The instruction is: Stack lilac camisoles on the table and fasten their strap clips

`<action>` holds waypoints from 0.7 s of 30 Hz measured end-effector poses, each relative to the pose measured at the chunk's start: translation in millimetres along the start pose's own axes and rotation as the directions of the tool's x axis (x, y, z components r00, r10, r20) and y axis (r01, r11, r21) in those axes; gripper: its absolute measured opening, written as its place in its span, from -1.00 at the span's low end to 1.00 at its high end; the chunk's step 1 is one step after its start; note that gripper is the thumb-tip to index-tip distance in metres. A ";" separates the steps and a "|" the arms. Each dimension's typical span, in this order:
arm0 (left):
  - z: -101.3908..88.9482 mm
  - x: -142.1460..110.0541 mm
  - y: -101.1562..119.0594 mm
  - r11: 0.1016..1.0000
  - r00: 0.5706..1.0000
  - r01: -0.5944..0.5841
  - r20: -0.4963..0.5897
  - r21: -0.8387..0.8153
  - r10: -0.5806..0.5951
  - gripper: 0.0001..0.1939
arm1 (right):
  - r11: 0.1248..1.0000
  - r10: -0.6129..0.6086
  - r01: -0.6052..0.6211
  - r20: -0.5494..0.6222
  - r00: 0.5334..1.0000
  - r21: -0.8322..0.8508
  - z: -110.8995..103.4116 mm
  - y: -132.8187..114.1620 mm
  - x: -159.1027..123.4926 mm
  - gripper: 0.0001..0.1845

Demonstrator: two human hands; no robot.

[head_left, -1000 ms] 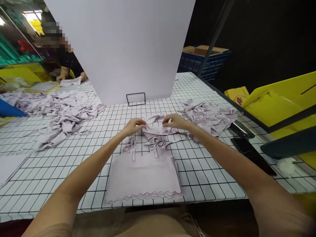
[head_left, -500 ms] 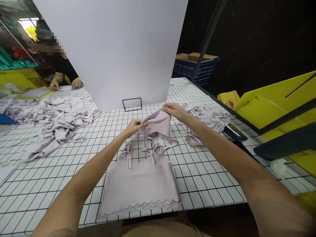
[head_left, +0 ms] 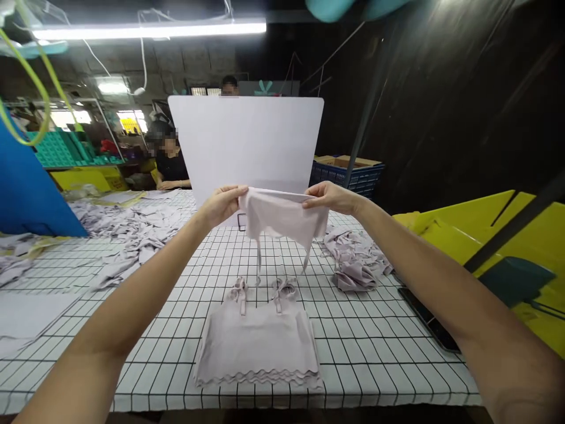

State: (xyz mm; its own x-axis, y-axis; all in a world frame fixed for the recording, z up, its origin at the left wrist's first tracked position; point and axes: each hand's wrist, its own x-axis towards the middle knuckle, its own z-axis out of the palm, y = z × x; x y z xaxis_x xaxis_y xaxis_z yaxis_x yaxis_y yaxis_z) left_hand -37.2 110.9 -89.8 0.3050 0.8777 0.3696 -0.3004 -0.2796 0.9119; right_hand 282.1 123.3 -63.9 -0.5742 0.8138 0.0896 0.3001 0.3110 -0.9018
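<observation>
A pale lilac camisole top (head_left: 282, 215) hangs stretched between my two hands above the table, its thin straps dangling downward. My left hand (head_left: 225, 203) pinches its upper left corner. At the opposite corner my right hand (head_left: 329, 197) grips the same edge between thumb and fingers. Below, near the table's front edge, lies a neat stack of matching camisole tops (head_left: 260, 344), wavy hems toward me and straps bunched at the far end. Neither hand touches the stack.
Loose lilac garments (head_left: 357, 259) lie heaped at right, near a dark phone-like slab (head_left: 428, 318). A larger garment pile (head_left: 132, 229) spreads at left. A white board (head_left: 247, 141) stands across the grid-patterned table (head_left: 366, 365). Yellow bins (head_left: 468, 229) flank the right side. A co-worker (head_left: 170, 165) sits beyond.
My view has tilted up. The camisole top has been raised and spread out between both hands, its straps now hanging free above the stack.
</observation>
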 end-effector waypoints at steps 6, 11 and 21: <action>-10.1 -33.2 49.8 0.957 0.992 0.118 0.019 0.266 -0.128 -0.64 | 0.998 -0.054 0.056 -0.105 0.993 0.024 -5.2 -34.2 -23.2 -0.53; -15.5 -51.8 67.9 0.870 0.980 0.124 0.080 0.477 -0.183 -0.54 | 0.990 -0.123 0.129 -0.097 0.988 0.055 -3.0 -51.2 -30.2 -0.56; -64.8 -37.8 44.9 0.470 0.975 -0.050 0.145 0.881 -0.166 -0.59 | 0.968 -0.186 0.149 -0.183 0.965 -0.200 -16.5 -22.6 4.3 -0.51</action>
State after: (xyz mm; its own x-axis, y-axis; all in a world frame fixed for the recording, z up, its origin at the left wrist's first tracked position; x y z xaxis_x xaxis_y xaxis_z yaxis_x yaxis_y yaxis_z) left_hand -120.8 90.4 -74.4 0.4781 0.8463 0.2349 0.6394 -0.5187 0.5675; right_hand 285.4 127.9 -36.2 -0.4708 0.8175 0.3318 0.3576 0.5207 -0.7753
